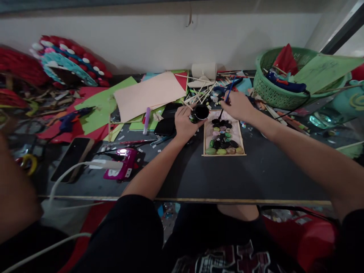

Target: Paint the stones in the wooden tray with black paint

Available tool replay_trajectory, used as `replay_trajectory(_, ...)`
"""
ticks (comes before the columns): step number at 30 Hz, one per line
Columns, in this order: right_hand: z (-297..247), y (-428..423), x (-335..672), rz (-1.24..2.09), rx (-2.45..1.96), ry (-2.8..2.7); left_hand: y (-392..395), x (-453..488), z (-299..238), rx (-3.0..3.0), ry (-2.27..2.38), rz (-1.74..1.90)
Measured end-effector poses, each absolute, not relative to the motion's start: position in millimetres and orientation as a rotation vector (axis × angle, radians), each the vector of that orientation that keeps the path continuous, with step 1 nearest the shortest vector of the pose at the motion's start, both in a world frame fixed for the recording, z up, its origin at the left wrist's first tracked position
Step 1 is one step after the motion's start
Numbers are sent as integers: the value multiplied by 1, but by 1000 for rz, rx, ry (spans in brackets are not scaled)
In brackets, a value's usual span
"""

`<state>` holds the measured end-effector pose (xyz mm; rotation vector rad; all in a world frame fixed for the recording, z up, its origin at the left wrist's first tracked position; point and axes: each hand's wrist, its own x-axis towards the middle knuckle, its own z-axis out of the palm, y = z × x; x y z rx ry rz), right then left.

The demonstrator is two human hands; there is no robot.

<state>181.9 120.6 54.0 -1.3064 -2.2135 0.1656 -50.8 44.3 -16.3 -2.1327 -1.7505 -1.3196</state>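
Note:
My left hand (185, 123) is wrapped round a small open jar (201, 111) with black contents, just off the left edge of a framed panel. In my right hand (239, 105) is a thin paintbrush (229, 91) with a blue handle, its dark tip pointing down at the panel. The panel has a thin wooden frame (242, 141) round a pale base (209, 131). Rows of pebbles (224, 145) lie on it, some black, others green, yellow or pinkish. The brush tip is at the black pebbles near the top; whether it touches them I cannot tell.
Coloured paper sheets (150, 93) and loose sticks cover the back of the table. A green basket (267, 89) stands at the back right. A magenta device (125, 163) with a white cable and a phone (72, 159) lie left. Another person's arm (14, 193) shows at the left edge.

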Motion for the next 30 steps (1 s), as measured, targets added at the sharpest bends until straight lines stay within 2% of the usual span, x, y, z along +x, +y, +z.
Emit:
replay_trajectory(4, 59, 121, 182, 154, -1497, -2228, 43, -50, -16, -2172, -1738, -1295)
replay_trajectory(13, 65, 145, 202, 217, -1305, -2199, 42, -49, -12, -2193, -1749, -1355)
replay_trajectory(20, 48, 113, 201, 382, -1300, -2195, 45, -53, -12, -2231, -1829, -1344)
replay_trajectory(24, 39, 103, 201, 299, -1387, -2149, 46, -54, -15, -2228, -1821, -1334)
replay_trajectory(30, 42, 102, 200, 272, -1287, -2223, 48, -51, -16, -2238, -1774, -1308)
